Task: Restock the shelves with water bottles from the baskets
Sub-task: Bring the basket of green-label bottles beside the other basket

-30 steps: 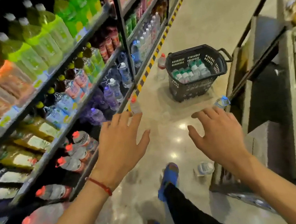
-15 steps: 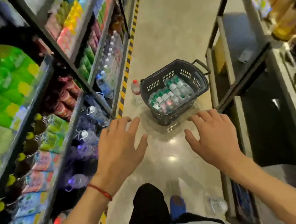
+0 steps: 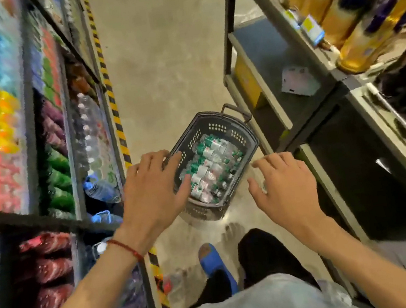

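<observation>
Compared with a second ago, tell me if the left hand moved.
Yes. The left hand went forward: then short of the basket on the floor, its fingers now overlap the basket's near rim.

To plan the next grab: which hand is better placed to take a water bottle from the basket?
Probably the left hand: its open fingers lie over the dark basket's near rim and the green-labelled water bottles. The right hand, also open and empty, hovers beside the basket, over the floor.
</observation>
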{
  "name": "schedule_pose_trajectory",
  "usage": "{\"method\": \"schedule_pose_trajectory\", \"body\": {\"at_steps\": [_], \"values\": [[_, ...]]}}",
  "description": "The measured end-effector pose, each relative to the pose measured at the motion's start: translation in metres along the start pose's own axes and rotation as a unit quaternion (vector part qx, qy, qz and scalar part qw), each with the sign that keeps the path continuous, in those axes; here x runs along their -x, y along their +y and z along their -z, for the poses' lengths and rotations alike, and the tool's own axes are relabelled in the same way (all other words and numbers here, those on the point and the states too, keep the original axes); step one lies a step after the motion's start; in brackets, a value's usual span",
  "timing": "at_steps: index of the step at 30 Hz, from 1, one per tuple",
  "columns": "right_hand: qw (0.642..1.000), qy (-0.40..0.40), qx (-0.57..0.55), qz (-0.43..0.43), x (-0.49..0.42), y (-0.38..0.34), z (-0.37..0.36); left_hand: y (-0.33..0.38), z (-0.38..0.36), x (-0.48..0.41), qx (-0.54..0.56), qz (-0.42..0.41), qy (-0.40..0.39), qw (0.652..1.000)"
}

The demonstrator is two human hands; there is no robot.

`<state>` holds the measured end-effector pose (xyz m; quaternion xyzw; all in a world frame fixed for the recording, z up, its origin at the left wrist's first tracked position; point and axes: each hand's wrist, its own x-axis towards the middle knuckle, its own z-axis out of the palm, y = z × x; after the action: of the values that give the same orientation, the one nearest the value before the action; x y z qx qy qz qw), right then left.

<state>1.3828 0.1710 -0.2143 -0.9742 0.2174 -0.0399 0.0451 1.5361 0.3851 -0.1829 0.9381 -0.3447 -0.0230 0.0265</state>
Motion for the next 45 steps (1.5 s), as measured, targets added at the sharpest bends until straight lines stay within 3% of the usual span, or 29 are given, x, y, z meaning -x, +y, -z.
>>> {"method": "schedule_pose_trajectory", "body": {"at_steps": [16,23,33,45], "values": [[0.986,-0.045,-0.041,-0.157,-0.181,0.005,-0.068,-0.070,-0.048,-0.231,0.001,-0.099,-0.050,0.994],[0.956,-0.061,-0.038,-0.284,-0.215,-0.017,-0.091,-0.102,-0.084,-0.309,0.014,-0.178,-0.079,0.981],[0.917,-0.012,-0.037,-0.398,-0.217,-0.058,-0.187,-0.141,-0.179,-0.383,-0.014,-0.308,-0.129,0.943],[0.897,-0.018,-0.049,-0.440,-0.180,-0.033,-0.376,-0.158,-0.373,-0.395,0.028,-0.297,-0.152,0.942]]}}
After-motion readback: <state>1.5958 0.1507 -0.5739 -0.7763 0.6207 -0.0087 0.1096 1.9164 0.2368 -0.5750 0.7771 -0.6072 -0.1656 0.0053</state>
